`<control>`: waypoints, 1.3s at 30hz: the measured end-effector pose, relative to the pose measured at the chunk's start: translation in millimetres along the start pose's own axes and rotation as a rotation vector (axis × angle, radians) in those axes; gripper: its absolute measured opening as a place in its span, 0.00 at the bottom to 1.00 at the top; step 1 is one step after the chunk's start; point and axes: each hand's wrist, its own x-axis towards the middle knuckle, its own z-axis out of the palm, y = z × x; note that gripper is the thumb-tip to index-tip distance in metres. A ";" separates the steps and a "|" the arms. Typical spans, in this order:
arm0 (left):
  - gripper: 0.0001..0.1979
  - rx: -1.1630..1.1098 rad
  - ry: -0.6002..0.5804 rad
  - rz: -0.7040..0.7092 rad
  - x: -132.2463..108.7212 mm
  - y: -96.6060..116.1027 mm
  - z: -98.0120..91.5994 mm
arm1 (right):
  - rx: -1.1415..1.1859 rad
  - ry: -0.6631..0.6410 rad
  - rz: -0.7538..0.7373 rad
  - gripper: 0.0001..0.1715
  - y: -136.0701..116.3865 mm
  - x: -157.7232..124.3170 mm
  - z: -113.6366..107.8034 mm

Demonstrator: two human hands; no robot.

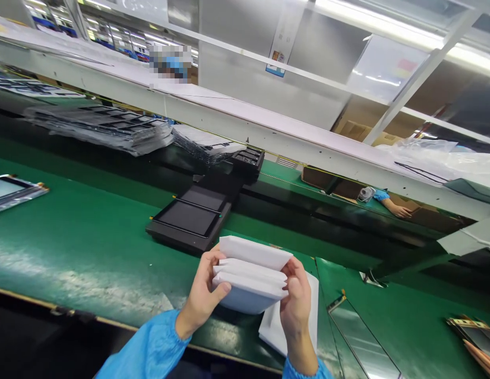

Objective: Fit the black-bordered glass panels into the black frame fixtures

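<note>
Between my two hands is a small stack of thin white foam sleeves (251, 292), held above the green bench and fanned into several layers. My left hand (203, 289) grips the stack's left side, thumb on the near face and fingers behind. On the right side, my right hand (297, 295) is closed round the edges, its thumb pointing up. More white sleeves (273, 323) lie on the bench, partly covered by my right hand and wrist. Beyond my left hand sits a black tray (176, 238) bearing dark display panels (187, 218).
A display panel (8, 188) lies far left, and a glass panel (365, 337) lies right of the sleeves. Stacked plastic trays (106, 126) stand at the back under a long white shelf (237, 118). Across the bench, a co-worker's hand (399, 209) rests near cardboard.
</note>
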 end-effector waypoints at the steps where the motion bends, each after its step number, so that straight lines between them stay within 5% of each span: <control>1: 0.23 0.025 -0.011 -0.012 0.0 0.6 -0.4 | -0.054 0.006 0.027 0.28 -1.5 1.0 -1.2; 4: 0.20 0.069 -0.010 -0.041 1.7 2.9 -1.1 | -0.121 0.022 0.075 0.15 -2.6 2.0 -5.6; 14: 0.25 0.049 0.031 -0.041 3.4 3.5 3.2 | -0.075 0.016 0.120 0.19 -1.9 -0.4 -4.9; 18: 0.16 0.155 0.086 -0.082 7.7 7.7 7.5 | -0.097 0.060 0.102 0.17 -3.4 -0.2 2.6; 23: 0.10 0.200 0.131 -0.081 19.5 23.4 14.0 | -0.148 0.099 0.018 0.20 -16.7 0.6 5.6; 27: 0.08 0.146 0.149 -0.053 34.6 39.6 20.7 | -0.037 -0.062 -0.013 0.33 -20.6 3.3 -0.9; 33: 0.09 0.100 0.251 -0.039 63.7 53.2 24.3 | -0.085 -0.376 0.024 0.71 23.9 -3.9 -24.0; 36: 0.12 0.066 0.278 0.002 81.0 67.2 31.7 | -0.148 -0.351 0.058 0.66 51.8 -8.6 -23.1; 39: 0.14 0.019 0.353 0.121 107.8 97.3 35.2 | -0.169 -0.278 0.099 0.49 70.5 -8.6 -12.4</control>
